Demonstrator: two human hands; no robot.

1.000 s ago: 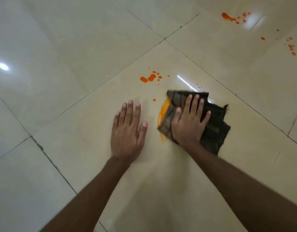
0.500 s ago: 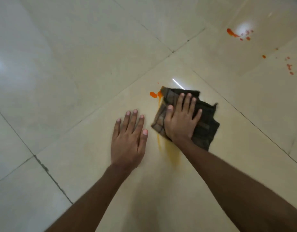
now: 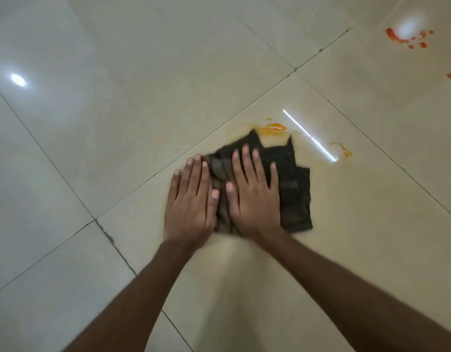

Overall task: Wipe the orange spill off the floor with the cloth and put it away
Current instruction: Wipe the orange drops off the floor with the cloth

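- The cloth (image 3: 295, 189) has slid left since half a second ago and now touches the left hand (image 3: 191, 201).
- The near drops are reduced to an orange smear (image 3: 272, 129) just beyond the cloth.
- Wiping appears part done: a streak (image 3: 343, 149) and the far splatter (image 3: 407, 39) remain on the floor (image 3: 92, 123).
- The right hand (image 3: 254, 196) presses flat on the cloth, fingers straight, slightly spread.
- The left hand lies flat on the floor, fingers straight and close together.
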